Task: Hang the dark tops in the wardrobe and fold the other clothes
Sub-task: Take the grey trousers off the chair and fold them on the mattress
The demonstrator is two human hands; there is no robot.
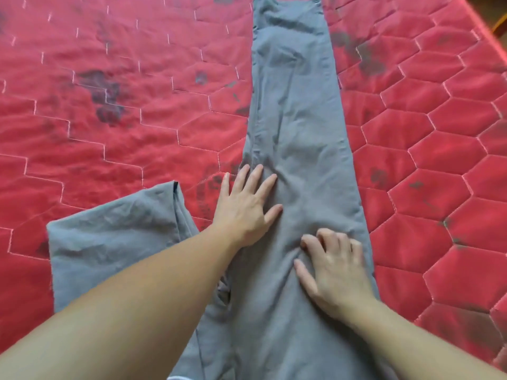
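We find our left hand (247, 207) flat, fingers spread, pressing the grey trousers (296, 127); our right hand (333, 266) rests beside it, fingers bent, fingertips on the cloth. The trousers lie lengthwise on the red quilted mattress (123, 86), their near end cut off.

Grey trousers (296, 111) lie stretched along a red quilted mattress (115, 78) marked with dark stains, one leg angled aside.
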